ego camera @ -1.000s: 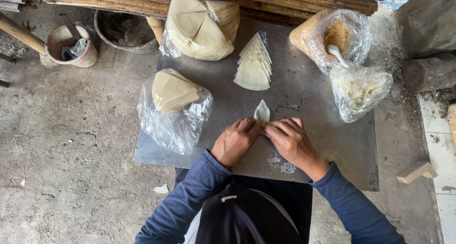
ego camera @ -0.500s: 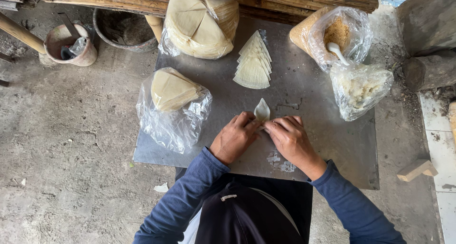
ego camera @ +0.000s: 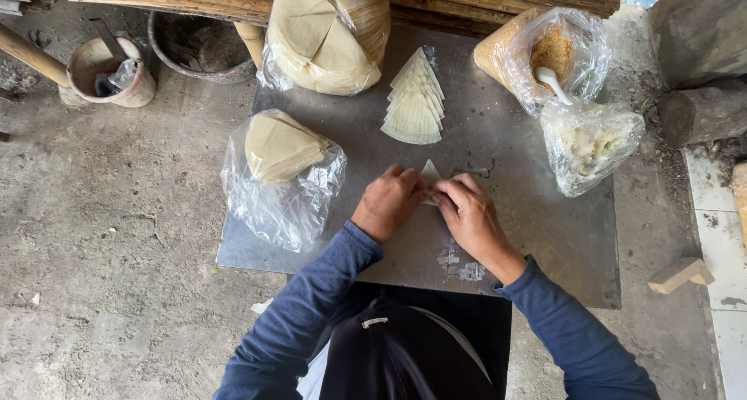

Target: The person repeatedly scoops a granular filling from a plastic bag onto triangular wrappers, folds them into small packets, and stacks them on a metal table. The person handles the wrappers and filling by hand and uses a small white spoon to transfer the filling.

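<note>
A: Where is the workpiece?

B: The small wrapper triangle (ego camera: 429, 171) lies on the metal sheet (ego camera: 545, 236), pinched between left hand (ego camera: 389, 204) and right hand (ego camera: 468, 213), fingers closed on its lower edges.

A: Handling properties?

B: Probably thin, limp, tear-prone. Hold by the folded edges; the fingertips hide the seam.

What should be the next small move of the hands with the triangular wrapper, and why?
Probably set it on the fanned stack of folded triangles just beyond. Both the left hand and the right hand pinch the small triangular wrapper on the metal sheet; its point already sticks up, so it looks nearly folded.
</note>
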